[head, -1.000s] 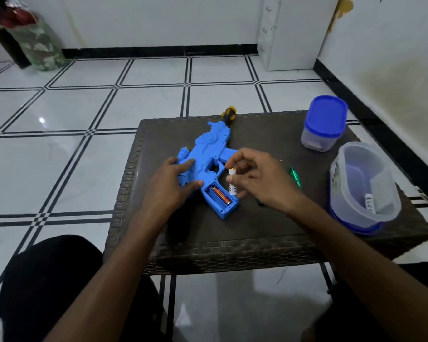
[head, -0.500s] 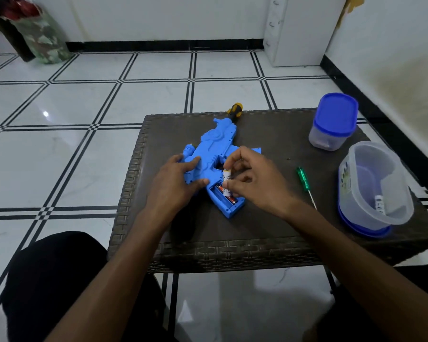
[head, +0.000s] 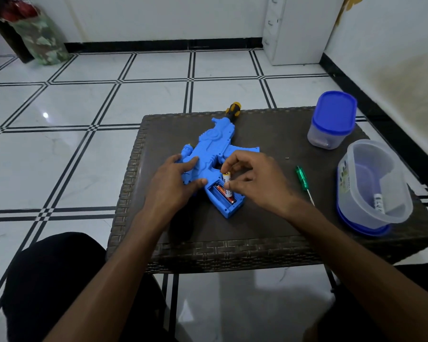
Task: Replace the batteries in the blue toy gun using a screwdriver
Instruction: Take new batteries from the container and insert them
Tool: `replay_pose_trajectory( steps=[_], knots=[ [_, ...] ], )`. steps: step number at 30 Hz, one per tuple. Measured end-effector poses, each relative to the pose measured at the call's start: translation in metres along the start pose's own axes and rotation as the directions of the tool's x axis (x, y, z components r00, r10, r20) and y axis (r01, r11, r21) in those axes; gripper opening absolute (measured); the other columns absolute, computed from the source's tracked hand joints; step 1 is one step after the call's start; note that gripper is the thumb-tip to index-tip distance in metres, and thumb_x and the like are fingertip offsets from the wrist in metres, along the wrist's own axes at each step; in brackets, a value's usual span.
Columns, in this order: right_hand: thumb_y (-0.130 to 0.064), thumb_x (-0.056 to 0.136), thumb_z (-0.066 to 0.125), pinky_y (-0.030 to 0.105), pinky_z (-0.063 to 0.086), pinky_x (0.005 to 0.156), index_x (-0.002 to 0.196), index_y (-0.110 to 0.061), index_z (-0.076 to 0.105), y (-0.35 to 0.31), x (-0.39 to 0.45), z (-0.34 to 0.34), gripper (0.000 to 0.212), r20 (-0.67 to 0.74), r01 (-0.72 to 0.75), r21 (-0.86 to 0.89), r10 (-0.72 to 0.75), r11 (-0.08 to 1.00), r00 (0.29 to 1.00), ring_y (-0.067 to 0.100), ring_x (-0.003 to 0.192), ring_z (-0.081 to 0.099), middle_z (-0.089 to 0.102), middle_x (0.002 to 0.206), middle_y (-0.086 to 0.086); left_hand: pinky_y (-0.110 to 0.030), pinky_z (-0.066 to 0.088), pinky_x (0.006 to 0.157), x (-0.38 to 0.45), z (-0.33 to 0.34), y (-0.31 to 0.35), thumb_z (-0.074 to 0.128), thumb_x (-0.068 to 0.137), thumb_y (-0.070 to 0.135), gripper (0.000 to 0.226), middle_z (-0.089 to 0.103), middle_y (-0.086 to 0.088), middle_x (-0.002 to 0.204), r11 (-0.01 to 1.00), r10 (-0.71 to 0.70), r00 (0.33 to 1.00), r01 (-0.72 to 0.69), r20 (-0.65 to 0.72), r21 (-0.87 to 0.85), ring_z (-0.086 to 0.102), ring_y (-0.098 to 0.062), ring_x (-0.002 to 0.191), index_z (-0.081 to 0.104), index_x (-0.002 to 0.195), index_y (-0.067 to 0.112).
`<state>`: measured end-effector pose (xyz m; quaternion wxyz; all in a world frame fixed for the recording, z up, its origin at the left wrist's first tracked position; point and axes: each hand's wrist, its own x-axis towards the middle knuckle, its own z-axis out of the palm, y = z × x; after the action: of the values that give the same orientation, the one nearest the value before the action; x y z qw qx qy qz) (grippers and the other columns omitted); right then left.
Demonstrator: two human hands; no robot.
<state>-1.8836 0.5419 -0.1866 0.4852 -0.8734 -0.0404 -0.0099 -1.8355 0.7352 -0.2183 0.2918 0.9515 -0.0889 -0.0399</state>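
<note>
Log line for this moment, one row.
left hand presses toy gun | right hand pinches battery over open grip | screwdriver idle

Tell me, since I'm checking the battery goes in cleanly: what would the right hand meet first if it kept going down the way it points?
Probably the open battery compartment of the blue toy gun, where the white battery the right hand pinches would touch the red battery, though depth is unclear.
</note>
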Motion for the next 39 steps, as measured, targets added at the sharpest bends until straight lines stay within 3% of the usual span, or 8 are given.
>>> replay_pose_trajectory(
  steps=[7, 12, 15, 24, 35, 39],
  knots=[
    [0.0, 0.073, 0.081, 0.04, 0.062, 0.068, 0.084, -0.018, 0.066, 0.0063, 0.0019, 0.0071, 0.027, 0.009, -0.02, -0.001, 0.02, 1.0, 1.0, 0.013, 0.071, 0.073, 0.071, 0.085, 0.003, -0.043, 0.042, 0.105, 0.001, 0.0008, -0.0004, 0.07, 0.083, 0.046, 0.067, 0.03, -0.003, 0.156, 1.0, -0.004, 1.0, 0.004, 0.003, 0.01, 0.047, -0.025, 0.131, 0.045, 0.144, 0.032],
    [-0.016, 0.084, 0.075, 0.029, 0.061, 0.06, 0.091, -0.024, 0.068, 0.0049, 0.0028, 0.0063, 0.012, -0.017, 0.038, -0.065, -0.04, 0.997, 0.999, 0.006, 0.062, 0.068, 0.066, 0.079, -0.004, -0.043, 0.042, 0.105, 0.001, 0.0006, -0.0004, 0.07, 0.083, 0.046, 0.067, 0.03, -0.002, 0.156, 1.0, -0.012, 1.0, 0.012, -0.001, 0.002, 0.045, -0.024, 0.132, 0.045, 0.143, 0.032],
    [-0.018, 0.085, 0.074, 0.025, 0.059, 0.057, 0.095, -0.026, 0.069, 0.003, 0.0033, 0.0042, 0.014, -0.002, 0.032, -0.09, -0.033, 0.995, 0.999, 0.005, 0.057, 0.067, 0.067, 0.078, -0.004, -0.043, 0.042, 0.105, 0.0008, 0.0005, -0.0005, 0.07, 0.083, 0.046, 0.067, 0.031, -0.002, 0.156, 1.0, -0.01, 1.0, 0.01, -0.001, 0.003, 0.046, -0.024, 0.131, 0.045, 0.143, 0.032],
    [-0.007, 0.08, 0.077, 0.035, 0.062, 0.074, 0.09, -0.019, 0.072, 0.0053, 0.0031, 0.0027, 0.017, 0.004, -0.005, -0.038, 0.005, 0.999, 1.0, 0.008, 0.076, 0.072, 0.072, 0.09, -0.002, -0.044, 0.042, 0.105, 0.0005, 0.0004, -0.0006, 0.07, 0.082, 0.047, 0.068, 0.03, -0.001, 0.156, 1.0, -0.011, 1.0, 0.011, -0.002, 0.006, 0.046, -0.024, 0.132, 0.045, 0.144, 0.032],
    [-0.019, 0.08, 0.08, 0.03, 0.061, 0.068, 0.089, -0.022, 0.073, 0.0066, 0.0003, 0.0029, 0.012, -0.01, 0.04, -0.066, -0.041, 0.997, 0.999, 0.006, 0.068, 0.07, 0.071, 0.081, -0.004, -0.043, 0.042, 0.105, 0.0007, 0.0009, -0.0005, 0.069, 0.083, 0.047, 0.067, 0.03, -0.002, 0.156, 1.0, -0.007, 1.0, 0.007, -0.006, 0.013, 0.044, -0.024, 0.133, 0.045, 0.144, 0.032],
    [-0.009, 0.078, 0.08, 0.034, 0.062, 0.068, 0.084, -0.016, 0.07, 0.0058, -0.0001, 0.0046, 0.014, -0.002, 0.018, -0.029, -0.018, 0.999, 1.0, 0.011, 0.065, 0.072, 0.072, 0.077, -0.002, -0.04, 0.042, 0.104, 0.0008, 0.001, -0.0009, 0.069, 0.083, 0.048, 0.066, 0.031, -0.001, 0.156, 1.0, -0.003, 1.0, 0.004, -0.011, 0.03, 0.046, -0.023, 0.131, 0.046, 0.143, 0.034]
  ],
)
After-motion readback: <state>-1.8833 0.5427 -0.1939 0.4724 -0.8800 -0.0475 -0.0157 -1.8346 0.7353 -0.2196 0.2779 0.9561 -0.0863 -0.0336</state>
